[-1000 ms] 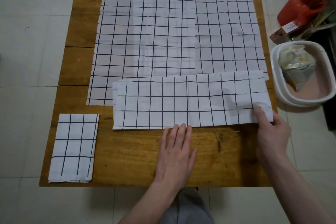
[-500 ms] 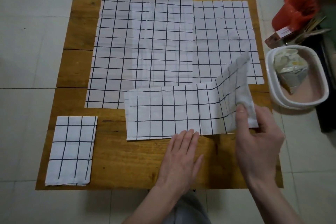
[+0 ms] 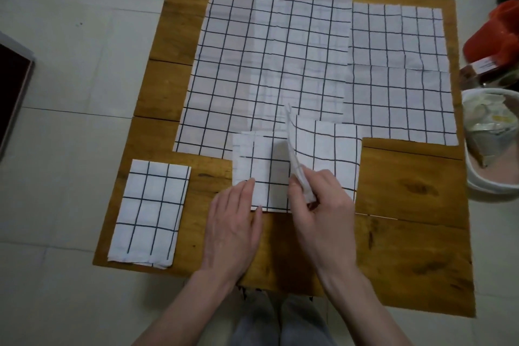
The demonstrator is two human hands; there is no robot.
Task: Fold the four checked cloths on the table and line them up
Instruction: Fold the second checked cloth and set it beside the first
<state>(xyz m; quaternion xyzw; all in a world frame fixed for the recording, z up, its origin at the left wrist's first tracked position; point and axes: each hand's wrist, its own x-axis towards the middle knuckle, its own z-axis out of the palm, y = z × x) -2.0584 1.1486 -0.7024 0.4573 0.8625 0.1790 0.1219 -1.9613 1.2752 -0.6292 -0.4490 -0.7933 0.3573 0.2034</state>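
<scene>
Four white cloths with black checks lie on the wooden table [image 3: 407, 191]. A folded strip cloth [image 3: 325, 154] sits at the near middle, its right end lifted and carried over to the left. My right hand [image 3: 323, 205] pinches that raised end above the strip. My left hand [image 3: 233, 222] lies flat with its fingertips on the strip's near left edge. A small folded cloth [image 3: 151, 211] rests at the near left corner. A large open cloth [image 3: 266, 59] covers the far middle, and a half-folded cloth [image 3: 398, 70] lies to its right.
A white basin [image 3: 477, 177] holding crumpled packets stands on the floor by the table's right edge. Behind it is a red container [image 3: 494, 36]. A dark flat object [image 3: 11, 87] lies on the tiled floor at left. My knees show below the table's near edge.
My right hand lifted the strip's right end and swept it leftward over the middle, halving its length. My left hand slid left along the near edge. The camera view moved closer.
</scene>
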